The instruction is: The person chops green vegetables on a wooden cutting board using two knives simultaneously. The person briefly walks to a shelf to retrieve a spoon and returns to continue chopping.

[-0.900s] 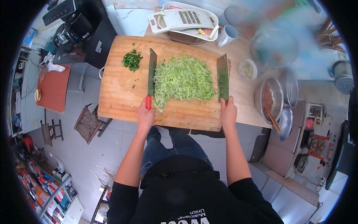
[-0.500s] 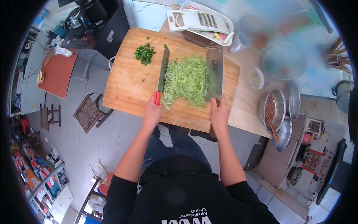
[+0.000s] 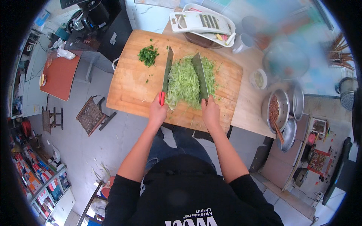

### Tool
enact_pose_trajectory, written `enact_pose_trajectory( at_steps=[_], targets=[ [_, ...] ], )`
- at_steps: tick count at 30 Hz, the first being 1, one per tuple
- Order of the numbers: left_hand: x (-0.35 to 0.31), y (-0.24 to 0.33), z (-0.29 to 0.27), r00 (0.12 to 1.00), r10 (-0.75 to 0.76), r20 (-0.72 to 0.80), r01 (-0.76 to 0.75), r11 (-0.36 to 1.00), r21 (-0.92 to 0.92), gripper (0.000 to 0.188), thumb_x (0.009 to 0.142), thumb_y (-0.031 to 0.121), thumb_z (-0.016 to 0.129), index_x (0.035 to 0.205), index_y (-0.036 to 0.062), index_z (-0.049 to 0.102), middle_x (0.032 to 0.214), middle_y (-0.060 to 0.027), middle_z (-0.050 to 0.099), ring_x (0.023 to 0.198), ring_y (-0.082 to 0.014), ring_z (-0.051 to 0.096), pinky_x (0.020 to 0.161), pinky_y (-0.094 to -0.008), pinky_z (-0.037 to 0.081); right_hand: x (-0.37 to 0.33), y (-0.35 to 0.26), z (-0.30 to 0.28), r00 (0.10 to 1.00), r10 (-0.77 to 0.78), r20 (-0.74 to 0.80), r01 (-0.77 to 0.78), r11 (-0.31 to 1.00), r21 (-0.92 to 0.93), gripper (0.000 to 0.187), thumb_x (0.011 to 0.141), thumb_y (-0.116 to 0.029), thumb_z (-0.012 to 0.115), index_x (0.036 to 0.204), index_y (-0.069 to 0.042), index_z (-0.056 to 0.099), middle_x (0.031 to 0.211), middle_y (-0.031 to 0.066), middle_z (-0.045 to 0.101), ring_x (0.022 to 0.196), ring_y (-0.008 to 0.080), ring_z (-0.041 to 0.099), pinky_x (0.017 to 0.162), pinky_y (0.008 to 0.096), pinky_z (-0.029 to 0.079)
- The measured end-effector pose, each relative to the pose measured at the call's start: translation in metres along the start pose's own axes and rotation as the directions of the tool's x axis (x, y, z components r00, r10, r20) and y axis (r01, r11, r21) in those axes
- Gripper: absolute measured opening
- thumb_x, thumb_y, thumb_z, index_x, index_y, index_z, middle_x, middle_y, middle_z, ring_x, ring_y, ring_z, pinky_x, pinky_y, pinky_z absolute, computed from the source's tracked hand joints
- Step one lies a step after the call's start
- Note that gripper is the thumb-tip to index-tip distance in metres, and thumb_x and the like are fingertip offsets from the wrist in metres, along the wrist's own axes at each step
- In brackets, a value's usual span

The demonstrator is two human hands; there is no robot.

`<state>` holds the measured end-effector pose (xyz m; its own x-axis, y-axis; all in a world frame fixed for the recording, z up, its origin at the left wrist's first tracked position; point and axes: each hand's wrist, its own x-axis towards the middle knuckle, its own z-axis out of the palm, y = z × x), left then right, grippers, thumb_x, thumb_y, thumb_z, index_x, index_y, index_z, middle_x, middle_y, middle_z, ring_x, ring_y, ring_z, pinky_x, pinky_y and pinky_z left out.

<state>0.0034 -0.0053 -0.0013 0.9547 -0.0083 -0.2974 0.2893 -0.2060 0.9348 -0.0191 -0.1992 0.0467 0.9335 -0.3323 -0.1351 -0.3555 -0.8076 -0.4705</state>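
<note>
My left hand point(image 3: 157, 111) grips the red handle of a cleaver point(image 3: 168, 69), its blade on edge along the left side of a heap of shredded pale green vegetable point(image 3: 183, 81). My right hand point(image 3: 210, 112) is closed on a second cleaver point(image 3: 200, 76), whose handle is mostly hidden in the fingers. That blade stands in the heap toward its right, with some shreds lying beyond it. Under all this is a wooden cutting board point(image 3: 126, 88). A small pile of chopped dark green herbs point(image 3: 148, 55) lies at the board's far left.
Behind the board, a white grater point(image 3: 201, 22) rests across a white tray. To the right stand a cup point(image 3: 258, 79), a metal bowl point(image 3: 284, 98) of brown minced food with chopsticks, and more metal bowls. A dark cabinet point(image 3: 102, 41) is at the far left; a woven stool point(image 3: 92, 115) stands on the floor.
My right hand has moved left with its cleaver, and the blade has turned from leaning flat to nearly upright within the shreds. The left cleaver stays at the heap's left side.
</note>
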Motion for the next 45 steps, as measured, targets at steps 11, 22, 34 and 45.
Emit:
enact_pose_trajectory(
  at_steps=[11,22,34,45],
  targets=[
    [-0.001,-0.006,-0.003,0.992,-0.129,-0.001,0.129,0.992,-0.003,0.036,0.069,0.003,0.045,0.104,0.0003,0.052,0.074,-0.0134,0.052,0.071,-0.0242,0.052,0.069,-0.033,0.043,-0.002,-0.01,-0.019,0.998,-0.054,0.036,0.044,0.97,0.239,0.021,0.088,-0.019,0.05,0.092,0.002,0.048,0.07,0.0233,0.06,0.064,0.0396,0.06,0.056,0.0471,0.046],
    [-0.004,0.007,-0.001,0.997,-0.081,-0.018,0.081,0.997,-0.007,0.035,0.068,0.0,0.045,0.103,0.0,0.052,0.078,-0.0136,0.052,0.073,-0.0244,0.052,0.072,-0.0317,0.043,-0.008,-0.006,-0.011,0.999,0.012,0.05,-0.018,0.992,0.127,0.019,0.088,-0.017,0.049,0.093,0.001,0.05,0.072,0.0228,0.06,0.067,0.0404,0.059,0.057,0.0468,0.046],
    [-0.004,0.003,-0.001,0.999,0.003,-0.039,-0.004,1.0,-0.009,0.037,0.069,0.0,0.046,0.105,-0.0007,0.052,0.079,-0.0136,0.053,0.075,-0.0225,0.052,0.073,-0.0315,0.043,0.004,0.003,-0.029,0.997,0.047,0.055,-0.052,0.994,0.099,0.02,0.087,-0.017,0.05,0.09,0.003,0.052,0.073,0.0208,0.062,0.067,0.0374,0.06,0.059,0.0441,0.046],
    [-0.004,0.007,-0.001,0.997,-0.065,-0.032,0.067,0.996,0.056,0.044,0.068,0.001,0.047,0.112,0.0008,0.051,0.077,-0.0105,0.054,0.072,-0.0201,0.052,0.069,-0.0305,0.043,0.004,0.02,-0.03,0.996,0.074,-0.047,-0.069,0.993,0.099,0.018,0.087,-0.018,0.051,0.087,0.001,0.053,0.07,0.0198,0.061,0.066,0.0386,0.06,0.057,0.0452,0.045]
  ],
)
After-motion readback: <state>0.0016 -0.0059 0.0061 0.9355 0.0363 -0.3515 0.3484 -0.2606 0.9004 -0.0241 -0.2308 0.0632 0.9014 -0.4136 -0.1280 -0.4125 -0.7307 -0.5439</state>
